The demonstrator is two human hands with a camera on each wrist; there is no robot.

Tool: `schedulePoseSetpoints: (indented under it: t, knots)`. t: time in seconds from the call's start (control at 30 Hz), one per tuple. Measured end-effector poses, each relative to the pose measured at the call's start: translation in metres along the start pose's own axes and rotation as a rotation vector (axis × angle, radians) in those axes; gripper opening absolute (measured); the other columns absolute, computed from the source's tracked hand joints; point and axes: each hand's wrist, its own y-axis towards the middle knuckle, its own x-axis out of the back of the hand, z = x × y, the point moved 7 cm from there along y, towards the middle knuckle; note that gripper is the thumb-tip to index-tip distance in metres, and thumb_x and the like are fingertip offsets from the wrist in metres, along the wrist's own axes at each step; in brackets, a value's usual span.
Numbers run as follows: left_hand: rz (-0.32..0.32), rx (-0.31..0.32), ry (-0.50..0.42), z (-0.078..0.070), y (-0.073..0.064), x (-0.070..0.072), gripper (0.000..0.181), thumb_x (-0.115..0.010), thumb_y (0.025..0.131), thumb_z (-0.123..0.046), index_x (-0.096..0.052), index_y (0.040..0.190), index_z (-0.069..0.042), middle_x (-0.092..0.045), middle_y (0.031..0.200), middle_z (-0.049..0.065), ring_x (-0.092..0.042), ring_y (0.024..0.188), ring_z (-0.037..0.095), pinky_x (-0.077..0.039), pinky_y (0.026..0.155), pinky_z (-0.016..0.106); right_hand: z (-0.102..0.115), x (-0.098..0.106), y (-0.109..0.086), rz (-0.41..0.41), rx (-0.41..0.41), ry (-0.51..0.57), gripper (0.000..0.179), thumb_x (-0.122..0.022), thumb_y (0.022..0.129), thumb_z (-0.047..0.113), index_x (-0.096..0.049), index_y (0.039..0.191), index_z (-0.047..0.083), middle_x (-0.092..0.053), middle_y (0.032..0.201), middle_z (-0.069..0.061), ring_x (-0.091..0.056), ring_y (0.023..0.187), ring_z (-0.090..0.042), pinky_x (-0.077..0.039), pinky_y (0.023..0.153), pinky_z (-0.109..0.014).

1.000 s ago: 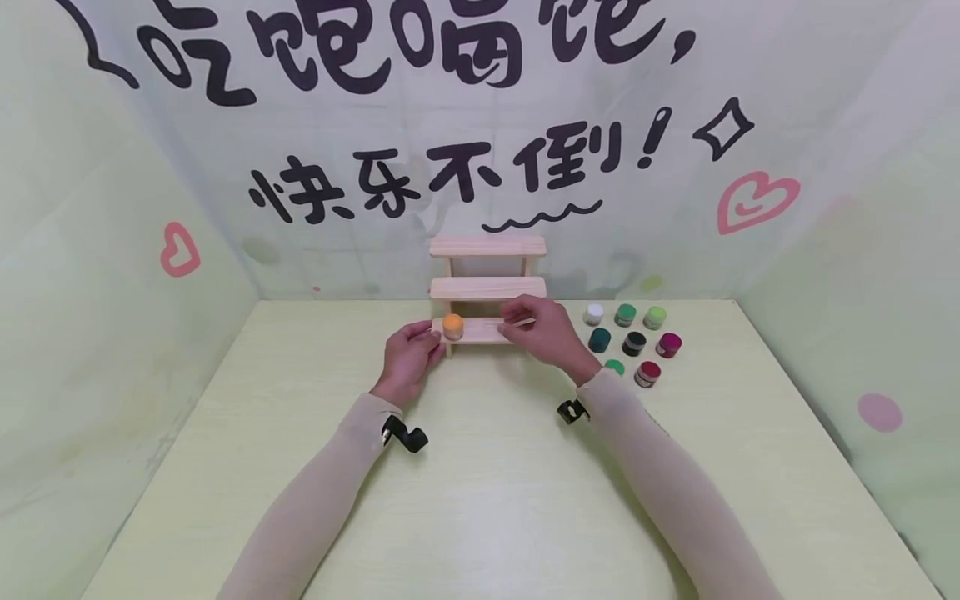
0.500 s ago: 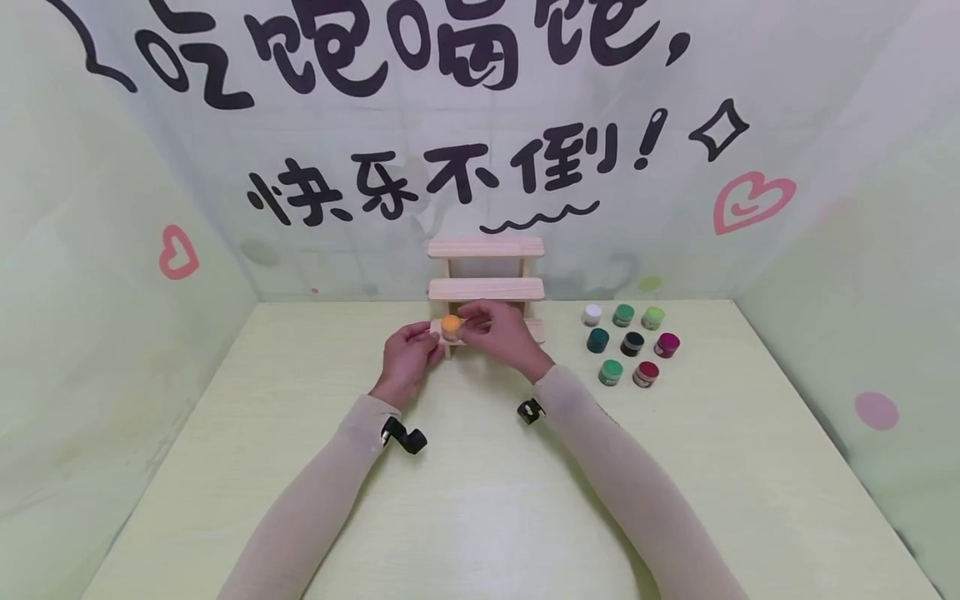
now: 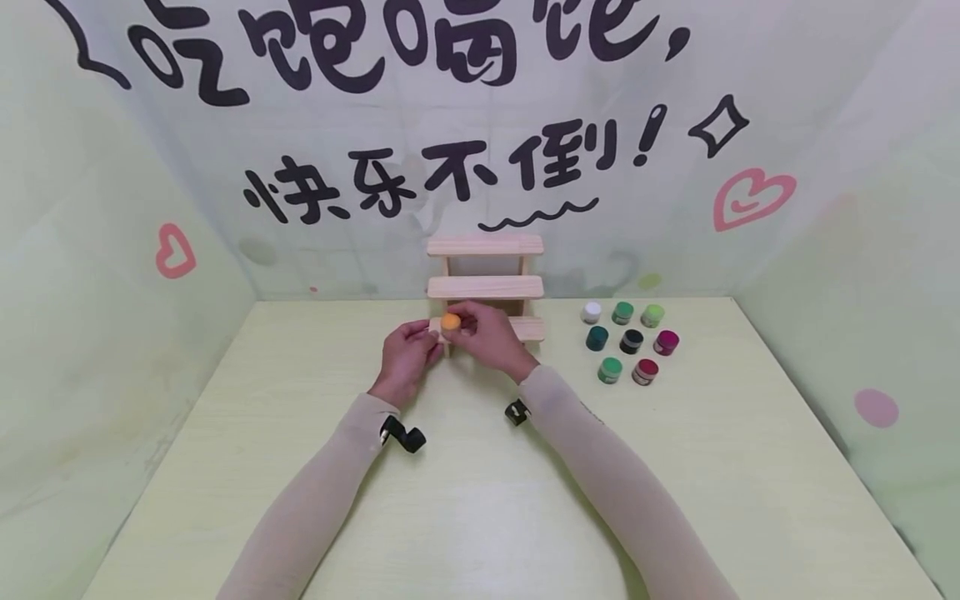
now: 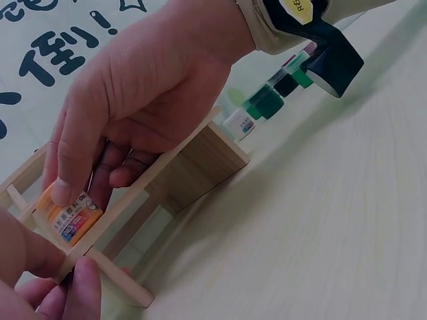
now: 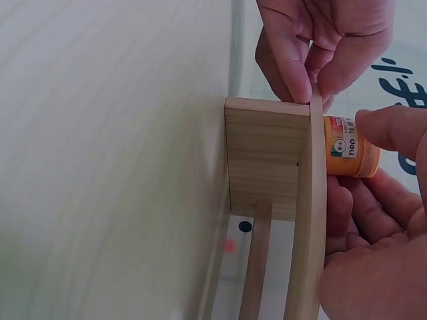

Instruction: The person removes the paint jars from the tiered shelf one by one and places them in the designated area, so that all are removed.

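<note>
An orange paint jar (image 5: pixel 343 148) with a printed label stands upright on the lowest step of a wooden three-step rack (image 3: pixel 486 287), near its left end. My right hand (image 3: pixel 489 335) grips the jar, with thumb on one side and fingers behind it. At that same end, my left hand (image 3: pixel 407 360) pinches the board's edge between thumb and fingers, as the right wrist view shows with the left fingertips (image 5: pixel 293 77). From the left wrist view, the right thumb (image 4: pixel 62 190) overlaps the jar's upper part.
Several paint jars stand in loose rows right of the rack, including a white jar (image 3: pixel 592 313), a black jar (image 3: pixel 632 342) and a dark red jar (image 3: pixel 645 372). A lettered cloth backdrop (image 3: pixel 337 258) rises behind the pale table (image 3: pixel 450 500).
My right hand has moved left along the lowest step to the orange jar and taken hold of it. My left hand has stayed at the board's end.
</note>
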Motion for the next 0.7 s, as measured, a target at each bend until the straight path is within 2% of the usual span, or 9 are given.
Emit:
schedulePoseSetpoints:
  t: [0.27, 0.47, 0.7]
  knots:
    - [0.004, 0.015, -0.002, 0.0, -0.001, -0.001, 0.039, -0.066, 0.104, -0.006, -0.057, 0.142, -0.004, -0.066, 0.125, 0.013, -0.07, 0.101, 0.015, -0.064, 0.096, 0.028, -0.003, 0.011, -0.008, -0.001, 0.014, 0.012, 0.038, -0.081, 0.096, 0.021, -0.071, 0.13, 0.008, -0.076, 0.12, -0.007, -0.072, 0.104, -0.021, -0.064, 0.093, -0.035]
    - [0.01, 0.017, -0.014, -0.002, 0.0, -0.001, 0.039, -0.065, 0.103, -0.004, -0.057, 0.141, -0.004, -0.065, 0.125, 0.013, -0.069, 0.101, 0.015, -0.064, 0.095, 0.027, -0.004, 0.017, -0.015, 0.018, 0.027, 0.01, 0.039, -0.082, 0.095, 0.02, -0.071, 0.131, 0.007, -0.075, 0.123, -0.009, -0.074, 0.11, -0.023, -0.064, 0.097, -0.032]
    - [0.004, 0.013, -0.008, -0.003, -0.002, 0.0, 0.04, -0.066, 0.103, -0.003, -0.057, 0.141, -0.003, -0.065, 0.123, 0.012, -0.069, 0.098, 0.013, -0.065, 0.092, 0.026, -0.005, 0.028, -0.023, 0.029, -0.002, 0.011, 0.04, -0.082, 0.095, 0.02, -0.071, 0.131, 0.007, -0.074, 0.125, -0.009, -0.073, 0.113, -0.025, -0.064, 0.099, -0.035]
